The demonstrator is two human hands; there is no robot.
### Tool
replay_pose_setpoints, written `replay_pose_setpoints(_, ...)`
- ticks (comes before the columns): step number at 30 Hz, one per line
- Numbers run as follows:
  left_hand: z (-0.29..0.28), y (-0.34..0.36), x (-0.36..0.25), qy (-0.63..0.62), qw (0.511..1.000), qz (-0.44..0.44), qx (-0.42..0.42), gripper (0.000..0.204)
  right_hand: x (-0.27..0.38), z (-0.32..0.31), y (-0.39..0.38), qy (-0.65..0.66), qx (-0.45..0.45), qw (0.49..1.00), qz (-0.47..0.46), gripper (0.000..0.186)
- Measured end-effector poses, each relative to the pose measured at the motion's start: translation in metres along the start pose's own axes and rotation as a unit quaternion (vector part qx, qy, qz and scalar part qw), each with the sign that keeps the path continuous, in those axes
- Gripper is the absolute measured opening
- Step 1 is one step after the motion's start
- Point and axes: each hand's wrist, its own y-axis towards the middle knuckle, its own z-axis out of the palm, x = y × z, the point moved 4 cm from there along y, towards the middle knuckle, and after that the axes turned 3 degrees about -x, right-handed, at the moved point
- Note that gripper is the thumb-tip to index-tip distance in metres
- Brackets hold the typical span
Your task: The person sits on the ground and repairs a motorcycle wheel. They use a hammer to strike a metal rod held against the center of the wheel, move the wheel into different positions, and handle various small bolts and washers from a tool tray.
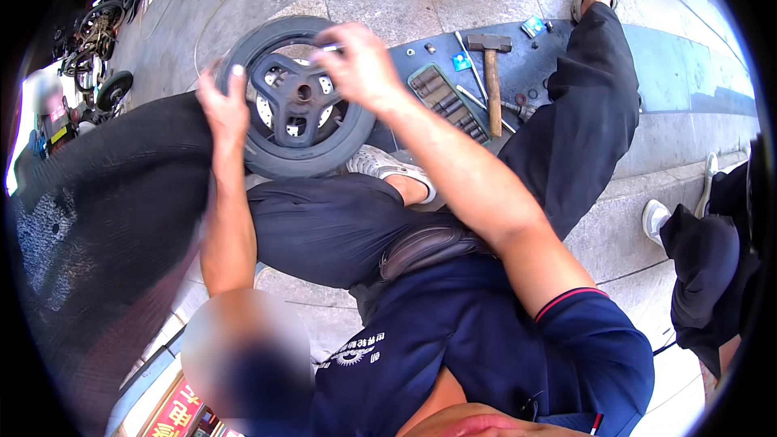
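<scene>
A spoked black wheel with its rubber tyre (pixel 299 163) stands tilted before my bent left leg, a silvery brake disc showing behind the spokes. At the tyre's left edge is my left hand (pixel 225 109), thumb raised and apart from the fingers; I see nothing held in it. My right hand (pixel 360 66) is over the upper right of the wheel, its fingers closed together. A small pale, shiny bit shows at its fingertips, too small to name. The wheel's hub (pixel 303 93) has a round hole in the middle.
Right of the wheel, a dark mat carries a hammer (pixel 491 85), a socket set (pixel 447 101), a metal rod (pixel 473 69) and small blue packets (pixel 460 61). A large black shape (pixel 105 218) fills the left. Another person's leg (pixel 702 263) is at right. Vehicle parts (pixel 99 36) lie far left.
</scene>
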Motion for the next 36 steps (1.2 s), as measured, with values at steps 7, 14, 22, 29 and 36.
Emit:
replay_pose_setpoints(7,-0.025,0.002,0.178,0.123,0.945,-0.287,0.096,0.087,-0.214,-0.071,-0.070,-0.334,0.084,0.891,0.297,0.055)
replay_pose_setpoints(14,0.017,-0.072,0.294,0.103,0.828,-0.523,0.175,0.125,-0.225,-0.052,-0.080,-0.500,0.212,0.839,0.006,0.032)
replay_pose_setpoints(22,0.108,-0.075,0.329,-0.289,0.719,-0.606,0.179,0.100,-0.239,-0.043,-0.097,-0.471,0.319,0.813,-0.119,0.026)
replay_pose_setpoints(29,0.154,-0.075,0.301,-0.426,0.683,-0.590,0.059,0.070,-0.223,-0.056,-0.086,-0.474,0.160,0.866,-0.015,0.029)
replay_pose_setpoints(36,0.153,-0.060,0.295,-0.472,0.685,-0.555,0.012,0.063,-0.233,-0.064,-0.097,-0.506,0.207,0.837,-0.034,0.037)
